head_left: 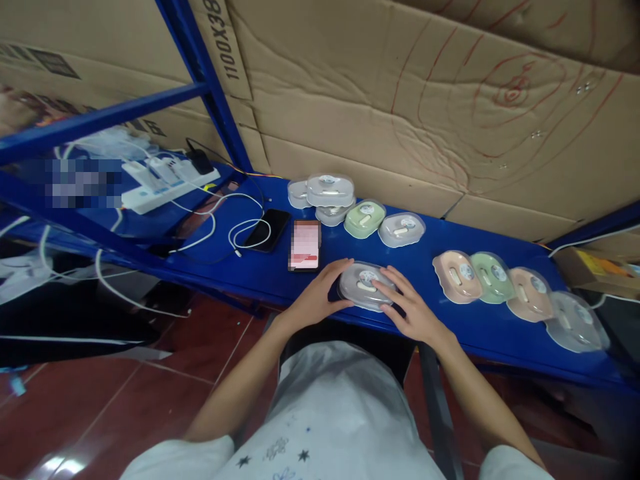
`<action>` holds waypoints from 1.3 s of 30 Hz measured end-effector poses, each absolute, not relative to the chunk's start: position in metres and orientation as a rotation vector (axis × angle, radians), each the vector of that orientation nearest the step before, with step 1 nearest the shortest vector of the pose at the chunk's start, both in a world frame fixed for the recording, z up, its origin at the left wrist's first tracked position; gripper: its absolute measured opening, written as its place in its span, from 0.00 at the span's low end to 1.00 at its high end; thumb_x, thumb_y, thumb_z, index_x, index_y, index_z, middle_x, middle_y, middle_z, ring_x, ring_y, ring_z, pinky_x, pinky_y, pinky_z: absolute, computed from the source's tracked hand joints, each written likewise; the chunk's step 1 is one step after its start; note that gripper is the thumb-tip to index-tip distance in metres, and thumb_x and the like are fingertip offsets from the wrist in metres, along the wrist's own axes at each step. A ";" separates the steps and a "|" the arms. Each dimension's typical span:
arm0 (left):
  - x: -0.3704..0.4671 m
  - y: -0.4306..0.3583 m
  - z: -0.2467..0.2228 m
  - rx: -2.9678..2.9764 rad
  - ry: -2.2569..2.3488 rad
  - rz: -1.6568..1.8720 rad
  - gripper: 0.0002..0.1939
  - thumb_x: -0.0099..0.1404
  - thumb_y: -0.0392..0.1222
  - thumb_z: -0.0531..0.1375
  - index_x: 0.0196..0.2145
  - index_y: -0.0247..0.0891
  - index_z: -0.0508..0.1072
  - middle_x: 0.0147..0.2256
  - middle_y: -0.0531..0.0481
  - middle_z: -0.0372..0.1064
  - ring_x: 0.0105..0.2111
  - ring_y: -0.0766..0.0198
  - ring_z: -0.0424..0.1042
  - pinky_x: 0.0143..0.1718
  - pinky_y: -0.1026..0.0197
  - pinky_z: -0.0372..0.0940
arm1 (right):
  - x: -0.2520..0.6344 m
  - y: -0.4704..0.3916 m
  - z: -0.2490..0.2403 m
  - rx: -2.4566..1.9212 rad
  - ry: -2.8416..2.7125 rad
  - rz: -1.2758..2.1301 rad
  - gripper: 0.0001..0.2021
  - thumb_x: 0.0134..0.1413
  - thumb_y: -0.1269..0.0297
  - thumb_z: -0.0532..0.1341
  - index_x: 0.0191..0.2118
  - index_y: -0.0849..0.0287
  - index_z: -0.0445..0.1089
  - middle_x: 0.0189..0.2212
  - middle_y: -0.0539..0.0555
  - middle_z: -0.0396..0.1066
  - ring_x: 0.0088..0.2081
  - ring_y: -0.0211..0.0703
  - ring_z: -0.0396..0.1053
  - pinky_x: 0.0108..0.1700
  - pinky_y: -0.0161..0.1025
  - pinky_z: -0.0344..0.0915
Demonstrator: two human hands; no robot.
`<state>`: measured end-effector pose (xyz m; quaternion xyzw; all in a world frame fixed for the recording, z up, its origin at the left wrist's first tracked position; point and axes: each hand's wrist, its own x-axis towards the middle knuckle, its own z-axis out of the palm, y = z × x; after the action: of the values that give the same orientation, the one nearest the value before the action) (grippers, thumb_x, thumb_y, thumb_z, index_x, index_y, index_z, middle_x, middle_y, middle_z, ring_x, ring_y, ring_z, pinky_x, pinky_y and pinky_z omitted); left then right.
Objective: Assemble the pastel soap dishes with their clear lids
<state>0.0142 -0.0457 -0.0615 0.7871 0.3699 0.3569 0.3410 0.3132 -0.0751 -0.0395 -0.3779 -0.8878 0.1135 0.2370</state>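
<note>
Left hand (320,292) and right hand (413,312) around 1 gray clear-lidded case (356,292).

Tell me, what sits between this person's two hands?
In the head view, a grey case under clear plastic lies between the left hand and the right hand, with fingers of both hands against it.

Oval grey case (363,291), clear-topped, flat

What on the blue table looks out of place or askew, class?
The white cable stands out: it loops untidily across the dark phone, with its end apparently loose. Nothing looks spilled, and the grey case between the left hand and right hand shows no clear damage.
</note>
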 end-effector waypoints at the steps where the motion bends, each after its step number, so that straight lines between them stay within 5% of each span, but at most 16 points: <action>1: 0.014 -0.046 -0.061 2.054 0.961 0.924 0.45 0.68 0.47 0.71 0.75 0.54 0.54 0.72 0.42 0.58 0.72 0.46 0.61 0.73 0.39 0.57 | 0.312 -0.076 -0.040 -1.034 -2.441 0.297 0.32 0.74 0.62 0.58 0.78 0.40 0.51 0.78 0.54 0.48 0.78 0.61 0.46 0.73 0.69 0.58; 15: 0.015 -0.044 -0.062 2.067 0.950 0.912 0.38 0.70 0.47 0.70 0.72 0.52 0.61 0.71 0.42 0.58 0.71 0.49 0.61 0.73 0.41 0.58 | 0.311 -0.082 -0.050 -1.051 -2.506 0.140 0.38 0.73 0.61 0.61 0.79 0.39 0.43 0.80 0.53 0.41 0.79 0.62 0.39 0.74 0.69 0.57; 25: 0.015 -0.043 -0.061 2.080 0.948 0.980 0.39 0.69 0.47 0.71 0.72 0.51 0.61 0.69 0.40 0.63 0.69 0.47 0.64 0.72 0.39 0.60 | 0.315 -0.065 -0.038 -1.062 -2.540 0.098 0.33 0.74 0.60 0.59 0.78 0.40 0.50 0.77 0.54 0.50 0.76 0.60 0.53 0.72 0.65 0.62; 39: 0.018 -0.047 -0.062 2.071 0.946 0.932 0.36 0.70 0.46 0.70 0.71 0.50 0.62 0.70 0.41 0.60 0.70 0.50 0.63 0.73 0.42 0.58 | 0.321 -0.070 -0.048 -1.031 -2.495 0.235 0.35 0.75 0.62 0.59 0.79 0.37 0.46 0.79 0.51 0.44 0.78 0.58 0.46 0.74 0.64 0.59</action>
<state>0.0183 -0.0470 -0.0620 0.7934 0.3623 0.3570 0.3345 0.3208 -0.0702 -0.0483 -0.3717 -0.8993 0.0846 0.2143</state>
